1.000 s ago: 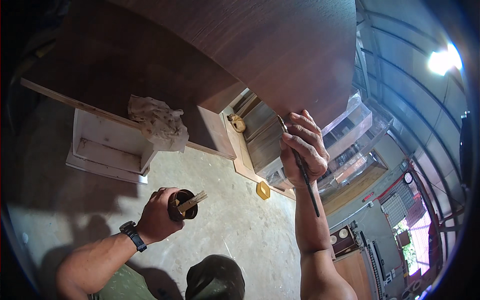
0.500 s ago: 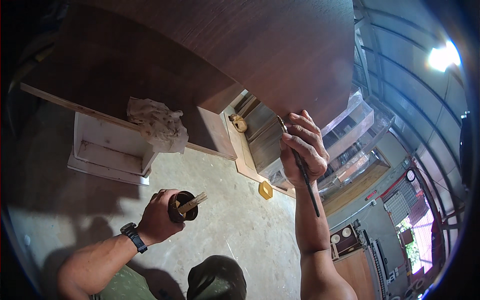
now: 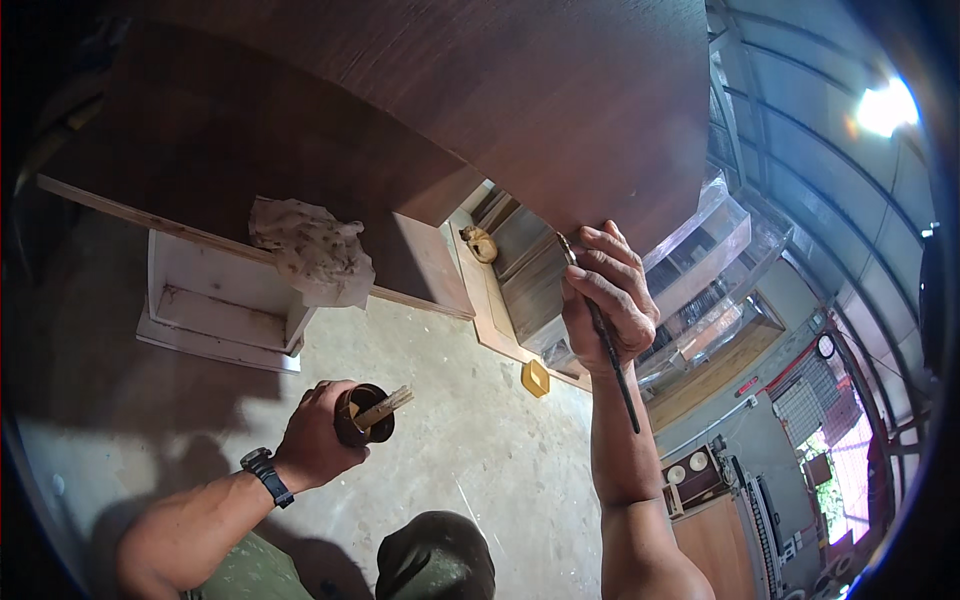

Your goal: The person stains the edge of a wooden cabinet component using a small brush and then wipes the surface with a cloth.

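Note:
My left hand (image 3: 318,437) is wrapped round a dark can (image 3: 350,428), with a pale wooden stick (image 3: 386,406) standing tilted in its mouth. Raised on the right, my right hand (image 3: 612,298) grips a thin dark paintbrush (image 3: 606,345), its tip up and its handle slanting down past the wrist. The brush tip is close to the lower edge of a large reddish-brown wooden panel (image 3: 560,110); whether it touches I cannot tell. Two of the hand's fingertips lie against that edge. A crumpled stained cloth (image 3: 312,252) hangs over the front edge of a lower brown board (image 3: 410,262).
A white box-like stand (image 3: 215,318) sits below the board. On the concrete floor (image 3: 440,400) lies a yellow container (image 3: 535,378). Beyond it, a curled-up animal (image 3: 478,244) rests near stacked boards. Plastic-wrapped furniture (image 3: 700,260) stands at right, with a wooden cabinet (image 3: 715,545) nearer me.
The view has shifted very slightly. Both hands keep their holds, and the brush tip stays near the panel's lower edge.

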The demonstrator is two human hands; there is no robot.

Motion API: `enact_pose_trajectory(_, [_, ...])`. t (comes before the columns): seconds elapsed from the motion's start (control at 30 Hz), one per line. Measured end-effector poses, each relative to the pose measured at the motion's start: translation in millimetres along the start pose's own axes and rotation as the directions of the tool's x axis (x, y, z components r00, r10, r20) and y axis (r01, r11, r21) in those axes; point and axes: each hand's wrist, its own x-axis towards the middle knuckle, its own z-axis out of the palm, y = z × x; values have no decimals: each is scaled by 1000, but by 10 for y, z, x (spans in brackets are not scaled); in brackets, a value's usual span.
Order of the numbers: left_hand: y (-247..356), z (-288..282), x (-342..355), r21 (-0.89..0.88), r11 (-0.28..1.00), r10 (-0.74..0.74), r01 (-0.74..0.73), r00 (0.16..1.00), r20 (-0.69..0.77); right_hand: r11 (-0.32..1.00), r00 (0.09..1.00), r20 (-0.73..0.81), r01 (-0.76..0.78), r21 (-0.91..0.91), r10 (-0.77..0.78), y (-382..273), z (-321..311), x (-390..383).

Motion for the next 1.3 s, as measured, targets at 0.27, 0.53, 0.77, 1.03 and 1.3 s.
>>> enact_pose_trajectory(0.27, [-11,5,3,-3,1000,-22,22,1000,10,1000,1000,-14,-4,-4,4,24,-16,-31])
enact_pose_trajectory(0.53, [-17,1,-1,-6,1000,1,-1,1000,-21,1000,1000,-28,3,4,-3,-4,-29,-23])
enact_pose_trajectory(0.77, [-32,7,-1,-19,1000,19,-20,999,-31,1000,1000,-19,16,-11,-16,-49,1,49])
enact_pose_trajectory(1.03, [-40,21,-4,-10,1000,-5,5,999,-33,1000,1000,-22,1,-19,-2,-46,4,39])
enact_pose_trajectory(1.3, [20,-12,6,-11,999,-30,30,1000,3,1000,1000,-23,-4,4,4,14,-5,-46])
